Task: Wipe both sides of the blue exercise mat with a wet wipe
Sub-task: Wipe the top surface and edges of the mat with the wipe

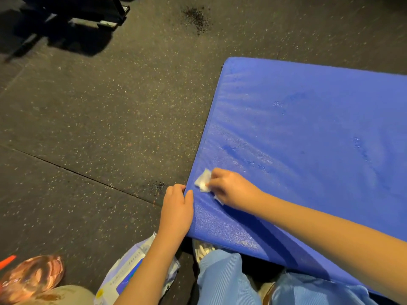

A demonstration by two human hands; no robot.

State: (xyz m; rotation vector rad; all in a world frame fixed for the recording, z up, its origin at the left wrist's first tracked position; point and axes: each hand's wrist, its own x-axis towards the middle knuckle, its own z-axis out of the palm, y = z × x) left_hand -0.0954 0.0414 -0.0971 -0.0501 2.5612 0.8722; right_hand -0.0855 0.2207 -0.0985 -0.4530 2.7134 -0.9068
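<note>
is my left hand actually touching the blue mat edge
Touching. The head view shows the left hand gripping the blue padded exercise mat at its left edge, thumb on top, fingers curled over the side.

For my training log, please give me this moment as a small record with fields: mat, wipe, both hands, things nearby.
mat: blue exercise mat, damp streaks on its upper side
wipe: white wet wipe, on the mat near its left edge
right: right hand holds the wipe against the mat
left: left hand grips the mat's left edge
nearby: wipes packet on the dark speckled floor, under the left forearm
</note>
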